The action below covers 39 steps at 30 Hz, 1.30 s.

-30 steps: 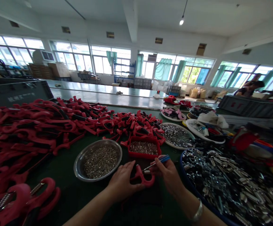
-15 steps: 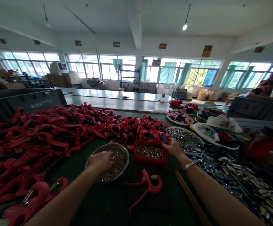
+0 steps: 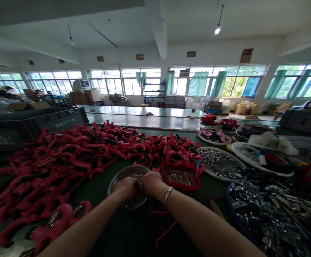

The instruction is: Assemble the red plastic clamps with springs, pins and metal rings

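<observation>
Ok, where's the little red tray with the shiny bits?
In the head view, the red tray sits just right of your right hand, between the steel bowl and the big white plate.

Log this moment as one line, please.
left hand: in round steel bowl of small metal parts | right hand: at bowl rim, beside red plastic tray

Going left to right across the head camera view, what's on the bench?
Red plastic handle heap, round steel bowl of metal bits, red plastic tray of metal bits, white plate, blue-rimmed tub of metal parts
</observation>
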Each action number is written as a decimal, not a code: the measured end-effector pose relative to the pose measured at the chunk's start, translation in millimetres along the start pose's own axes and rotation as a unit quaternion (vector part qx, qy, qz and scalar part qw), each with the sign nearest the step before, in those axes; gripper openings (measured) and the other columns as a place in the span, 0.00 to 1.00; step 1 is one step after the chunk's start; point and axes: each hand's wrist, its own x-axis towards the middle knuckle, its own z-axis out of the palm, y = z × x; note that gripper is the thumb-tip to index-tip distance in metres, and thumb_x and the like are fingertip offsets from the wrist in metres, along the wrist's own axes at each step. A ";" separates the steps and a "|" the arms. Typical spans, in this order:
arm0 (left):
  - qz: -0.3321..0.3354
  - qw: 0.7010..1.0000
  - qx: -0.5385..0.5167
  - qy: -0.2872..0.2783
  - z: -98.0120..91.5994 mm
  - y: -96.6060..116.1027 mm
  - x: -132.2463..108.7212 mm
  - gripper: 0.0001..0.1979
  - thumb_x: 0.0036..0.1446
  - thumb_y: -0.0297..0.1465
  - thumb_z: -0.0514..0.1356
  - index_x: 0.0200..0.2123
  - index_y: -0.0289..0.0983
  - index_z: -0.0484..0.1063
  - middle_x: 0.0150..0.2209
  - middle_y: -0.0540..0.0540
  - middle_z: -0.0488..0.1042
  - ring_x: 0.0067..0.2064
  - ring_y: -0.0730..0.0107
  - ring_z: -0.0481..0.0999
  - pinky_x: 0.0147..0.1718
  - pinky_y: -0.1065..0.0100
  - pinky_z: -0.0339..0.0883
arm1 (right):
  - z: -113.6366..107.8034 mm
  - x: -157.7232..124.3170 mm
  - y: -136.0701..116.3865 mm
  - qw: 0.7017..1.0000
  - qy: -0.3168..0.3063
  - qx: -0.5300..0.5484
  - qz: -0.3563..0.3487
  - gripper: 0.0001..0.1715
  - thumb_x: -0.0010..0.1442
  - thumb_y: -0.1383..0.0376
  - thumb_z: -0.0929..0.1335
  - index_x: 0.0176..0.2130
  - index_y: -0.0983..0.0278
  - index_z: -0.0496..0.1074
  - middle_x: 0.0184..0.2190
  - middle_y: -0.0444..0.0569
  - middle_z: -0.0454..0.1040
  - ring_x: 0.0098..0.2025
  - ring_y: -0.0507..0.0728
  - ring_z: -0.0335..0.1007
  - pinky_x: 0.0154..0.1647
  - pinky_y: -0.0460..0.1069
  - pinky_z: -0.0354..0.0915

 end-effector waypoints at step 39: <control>-0.064 0.918 -0.389 0.035 7.5 13.9 5.4 0.07 0.49 0.31 0.60 0.24 0.35 0.68 0.21 0.51 0.70 0.25 0.72 0.69 0.25 0.73 0.58 | 17.2 -21.2 23.8 0.950 0.174 0.255 0.042 0.08 0.52 0.62 0.67 0.31 0.61 0.76 0.30 0.49 0.77 0.35 0.58 0.72 0.34 0.48 0.61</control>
